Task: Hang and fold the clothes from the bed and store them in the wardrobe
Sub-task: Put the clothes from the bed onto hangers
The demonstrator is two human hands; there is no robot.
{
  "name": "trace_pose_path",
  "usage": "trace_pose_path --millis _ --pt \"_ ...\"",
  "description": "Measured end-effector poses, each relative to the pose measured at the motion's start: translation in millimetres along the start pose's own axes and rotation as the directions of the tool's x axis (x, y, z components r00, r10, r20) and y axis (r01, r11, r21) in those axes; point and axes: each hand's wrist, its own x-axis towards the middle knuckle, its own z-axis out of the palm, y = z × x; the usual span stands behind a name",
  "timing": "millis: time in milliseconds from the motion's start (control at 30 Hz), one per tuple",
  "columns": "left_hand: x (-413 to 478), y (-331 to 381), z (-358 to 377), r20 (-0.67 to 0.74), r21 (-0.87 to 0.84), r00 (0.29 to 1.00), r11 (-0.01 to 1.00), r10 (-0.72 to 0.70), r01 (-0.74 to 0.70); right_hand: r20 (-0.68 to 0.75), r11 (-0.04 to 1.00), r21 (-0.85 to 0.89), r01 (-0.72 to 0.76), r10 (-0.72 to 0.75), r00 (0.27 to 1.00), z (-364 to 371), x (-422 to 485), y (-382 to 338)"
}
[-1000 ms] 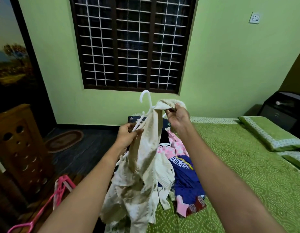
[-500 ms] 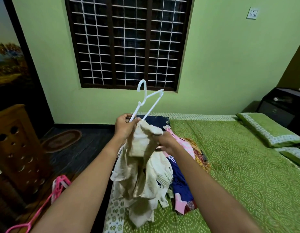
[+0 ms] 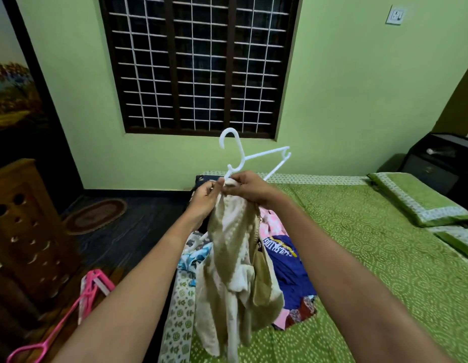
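Presently, by descending size:

1. Bed (image 3: 371,271) with a green, white-dotted patterned cover. It carries the unsorted stock.
2. Mixed pile of clothes (image 3: 285,260) in blue, pink and prints. It lies on the bed along the foot edge, away from the pillows, not yet hung or folded.
3. Cream knitted garment (image 3: 235,258), soft and loosely bunched. It is held up over that same edge, its lower folds hanging in front of the pile. Its top is gathered at one end of the hanger.
4. Pink plastic hangers (image 3: 94,282), spare, on the dark floor beside the bed.
5. White plastic hanger (image 3: 242,159), tilted, hook uppermost. One arm is bare and points toward the window wall; the other is buried in the knit.
6. Right hand (image 3: 250,188): fingers curled over the bunched top of the knit, gripping it.
7. Left hand (image 3: 205,197): pinching the same bunch from the other side. Whether the hidden hanger arm sits inside that pinch cannot be told.

Handling note (judgement): the step is seating the first shoulder. It would go best by steadying the hanger with one hand, spreading the neckline open rather than dragging the wad, then drawing the opposite shoulder across to the bare arm. Loose knit snags and stretches, so ease it without tugging.
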Motion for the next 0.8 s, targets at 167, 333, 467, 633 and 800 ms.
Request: trace_pose_path --millis 167,333,467,633,800 --pt "1.2 9.8 1.7 0.028 -0.104 0.999 0.994 0.022 -0.019 -0.035 0.962 0.272 -0.035 0.046 0.998 -4.8 -11.3 24.2" --pt "5.6 21.0 2.4 0.001 -0.090 0.996 0.992 0.094 -0.093 0.098 0.966 0.039 -0.254 0.249 0.963 -4.5 -29.3 65.7" --pt "6.5 20.0 -4.7 -0.029 -0.094 0.994 0.990 0.104 -0.106 -0.086 0.939 -0.059 -0.338 0.333 0.939 3.6 -34.7 82.5" --pt "1.0 7.5 -14.3 -0.081 -0.005 0.993 0.997 0.082 -0.083 -0.381 0.988 -0.042 -0.151 0.124 0.916 -10.0 -17.5 68.5" --pt "-3.1 -6.6 -7.6 -0.029 0.055 0.999 0.998 0.043 -0.041 -0.279 0.897 -0.436 -0.076 -0.054 0.959 0.3 -6.9 30.3"
